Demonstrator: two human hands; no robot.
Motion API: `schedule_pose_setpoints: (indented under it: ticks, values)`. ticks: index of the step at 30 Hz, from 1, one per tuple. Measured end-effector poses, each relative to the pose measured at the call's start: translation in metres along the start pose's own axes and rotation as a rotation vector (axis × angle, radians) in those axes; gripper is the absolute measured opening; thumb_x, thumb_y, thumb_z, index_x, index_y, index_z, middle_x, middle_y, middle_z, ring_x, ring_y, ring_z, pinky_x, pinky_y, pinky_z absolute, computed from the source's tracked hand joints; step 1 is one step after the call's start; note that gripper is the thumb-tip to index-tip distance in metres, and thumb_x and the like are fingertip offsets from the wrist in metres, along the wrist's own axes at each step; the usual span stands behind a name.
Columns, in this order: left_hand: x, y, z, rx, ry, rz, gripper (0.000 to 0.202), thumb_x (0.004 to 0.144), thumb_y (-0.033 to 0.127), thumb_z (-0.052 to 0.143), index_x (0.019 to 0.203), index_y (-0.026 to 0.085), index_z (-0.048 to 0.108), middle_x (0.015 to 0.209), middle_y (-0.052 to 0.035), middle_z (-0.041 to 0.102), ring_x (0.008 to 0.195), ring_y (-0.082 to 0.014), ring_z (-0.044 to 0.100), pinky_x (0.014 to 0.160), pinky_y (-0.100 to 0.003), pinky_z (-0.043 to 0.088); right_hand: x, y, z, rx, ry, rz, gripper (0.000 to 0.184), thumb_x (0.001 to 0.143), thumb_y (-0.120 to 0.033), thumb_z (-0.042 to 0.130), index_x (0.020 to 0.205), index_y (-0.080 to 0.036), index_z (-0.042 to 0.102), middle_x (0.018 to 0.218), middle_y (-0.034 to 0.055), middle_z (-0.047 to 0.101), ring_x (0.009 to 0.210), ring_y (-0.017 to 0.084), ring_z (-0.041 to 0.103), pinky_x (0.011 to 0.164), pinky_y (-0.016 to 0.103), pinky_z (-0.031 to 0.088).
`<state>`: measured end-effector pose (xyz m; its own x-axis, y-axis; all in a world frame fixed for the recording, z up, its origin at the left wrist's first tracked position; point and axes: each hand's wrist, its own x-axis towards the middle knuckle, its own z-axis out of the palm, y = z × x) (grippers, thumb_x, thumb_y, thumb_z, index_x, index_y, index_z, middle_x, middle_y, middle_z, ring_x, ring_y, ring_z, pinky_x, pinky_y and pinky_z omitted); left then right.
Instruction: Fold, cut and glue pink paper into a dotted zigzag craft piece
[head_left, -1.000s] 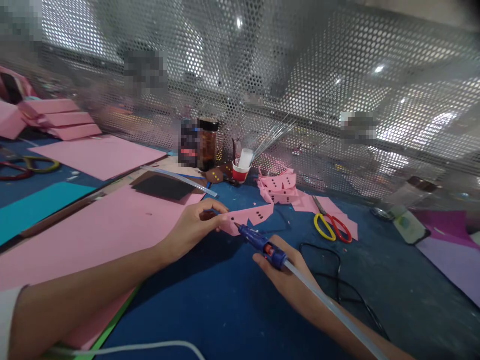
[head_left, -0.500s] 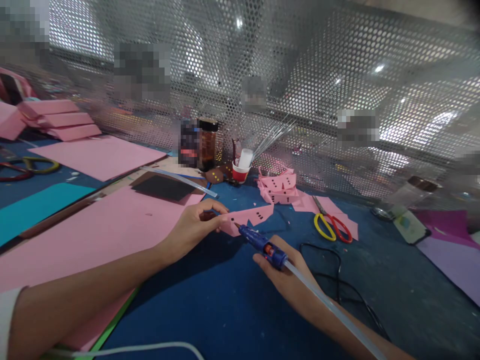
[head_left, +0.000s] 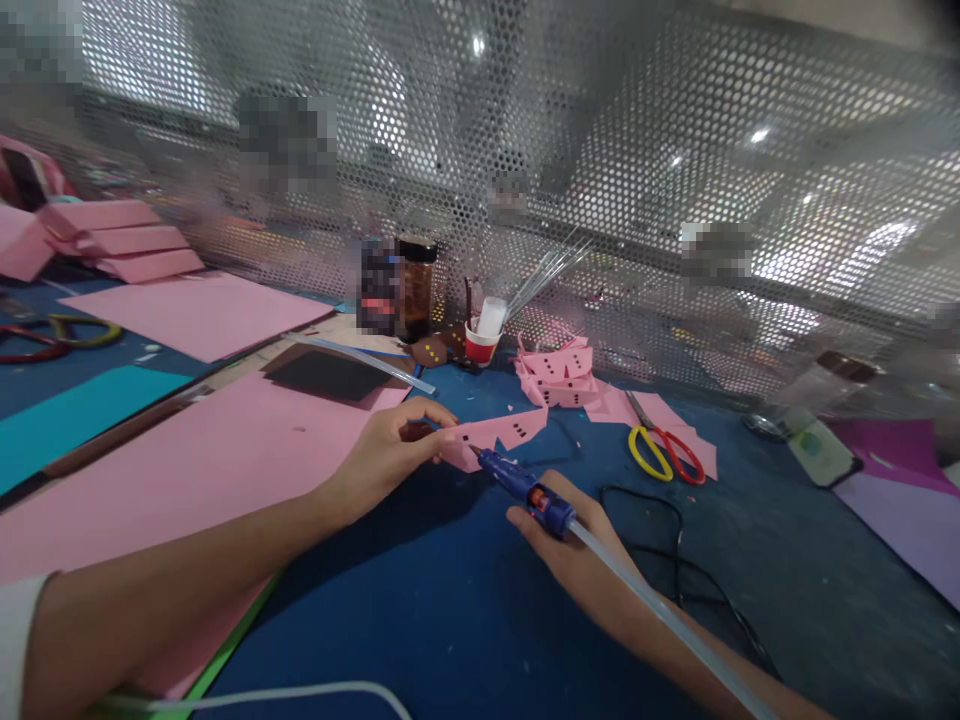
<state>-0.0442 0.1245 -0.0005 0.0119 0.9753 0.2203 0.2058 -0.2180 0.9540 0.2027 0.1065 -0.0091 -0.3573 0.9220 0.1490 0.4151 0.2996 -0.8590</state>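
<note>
My left hand (head_left: pixel 390 452) pinches the near end of a pink paper cut-out (head_left: pixel 501 434) with small black squares on it, holding it just above the blue table (head_left: pixel 420 600). My right hand (head_left: pixel 577 560) grips a blue glue gun (head_left: pixel 525 487) with a clear glue stick (head_left: pixel 660 610) sticking out of its back. The gun's nozzle touches the lower edge of the cut-out, close to my left fingertips.
A pile of similar pink cut-outs (head_left: pixel 559 375) lies behind, with yellow-and-red scissors (head_left: pixel 664 450) to its right. A red cup (head_left: pixel 480 345), dark jars (head_left: pixel 416 285) and clear sticks stand by the perforated metal screen (head_left: pixel 600 180). Large pink sheets (head_left: pixel 187 460) lie at left; a black cable (head_left: pixel 675 560) loops at right.
</note>
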Motion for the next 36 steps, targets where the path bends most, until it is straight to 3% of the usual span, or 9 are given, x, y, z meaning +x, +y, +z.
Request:
schedule_pose_setpoints:
  ticks: [36]
  values:
    - [0.0003,-0.0016,0.0001,0.017,-0.009,0.009,0.022,0.084,0.04,0.069,0.086,0.018,0.069,0.092,-0.0034,0.068,0.072,-0.0155,0.062,0.066,-0.027,0.052,-0.0006,0.0024,0.001,-0.003,0.025,0.037,0.025,0.086,-0.036,0.065,0.075,-0.023,0.046,0.066,-0.0052,0.042,0.056,0.011,0.038,0.049,0.021,0.035]
